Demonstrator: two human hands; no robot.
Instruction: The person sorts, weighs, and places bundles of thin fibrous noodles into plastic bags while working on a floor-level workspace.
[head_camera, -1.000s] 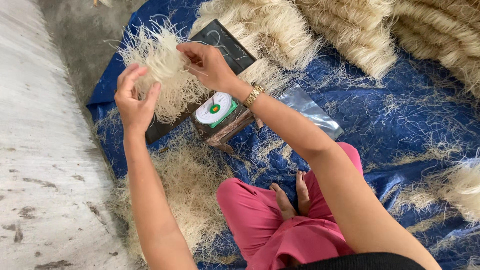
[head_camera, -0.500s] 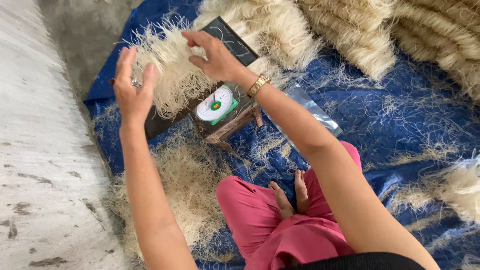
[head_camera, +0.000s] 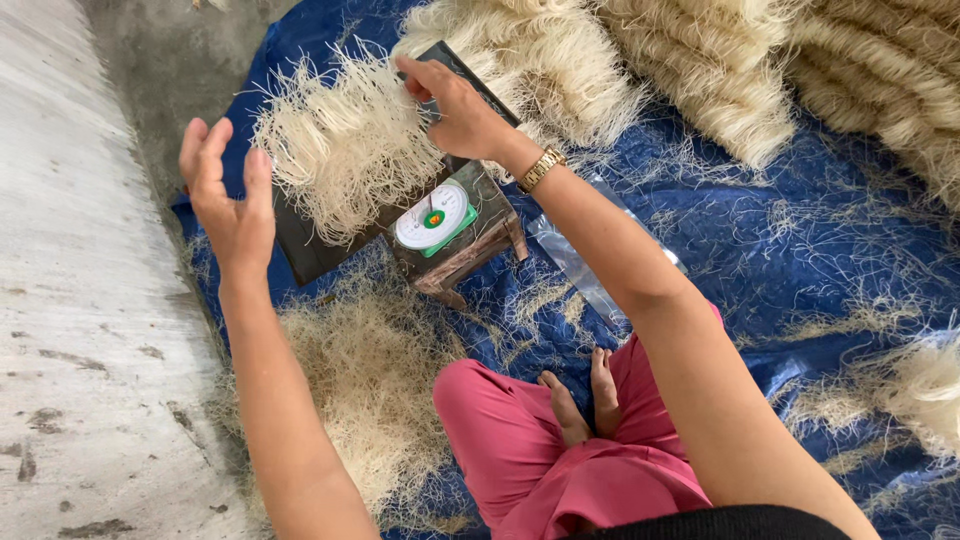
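Right hand (head_camera: 455, 105) pinches wiry pale noodles (head_camera: 340, 150) piled on dark scale tray (head_camera: 300, 255); left hand (head_camera: 225, 195) open, empty; blue tarp (head_camera: 750, 240) beneath.

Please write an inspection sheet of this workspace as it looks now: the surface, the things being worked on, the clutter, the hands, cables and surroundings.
Surface: blue tarp on the ground, strewn with loose strands.
Job's things: pale noodle-like strands heaped on a dark tray atop a dial scale.
Clutter: loose strand pile beside the pink-trousered knee; clear plastic bag on the tarp.
Hands: right hand touches the heaped strands; left hand is raised, open and holds nothing.
Cables: nothing seen.
Surroundings: large strand bundles at the top; concrete ledge at the left.
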